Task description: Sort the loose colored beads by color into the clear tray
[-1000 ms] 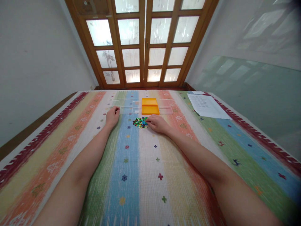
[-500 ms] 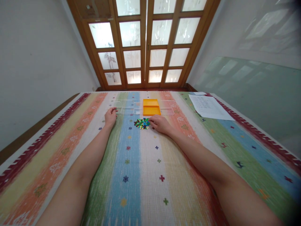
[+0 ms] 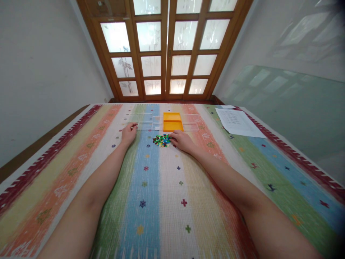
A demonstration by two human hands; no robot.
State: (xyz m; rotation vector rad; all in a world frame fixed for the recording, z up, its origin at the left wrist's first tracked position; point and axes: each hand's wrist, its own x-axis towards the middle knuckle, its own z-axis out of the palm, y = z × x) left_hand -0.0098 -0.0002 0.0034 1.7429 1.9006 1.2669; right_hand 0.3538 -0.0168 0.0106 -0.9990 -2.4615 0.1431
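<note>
Okay, head cam: printed paper (image 3: 239,122) by the table's (image 3: 172,180) far right corner, unreadable. Yellow box (image 3: 173,126) toward the far edge, colourful pile (image 3: 161,141) just nearer. Right hand (image 3: 182,140) at the pile, left hand (image 3: 129,133) by clear plastic (image 3: 145,126), both half-curled; can't tell if gripping.

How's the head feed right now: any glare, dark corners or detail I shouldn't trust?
Head view: door panes glow near white; the glossy panel at right carries pale reflections; both right-hand picture corners darken; pieces in the colorful heap by the right hand are too small to tell apart reliably; print on the paper is unreadable.
</note>
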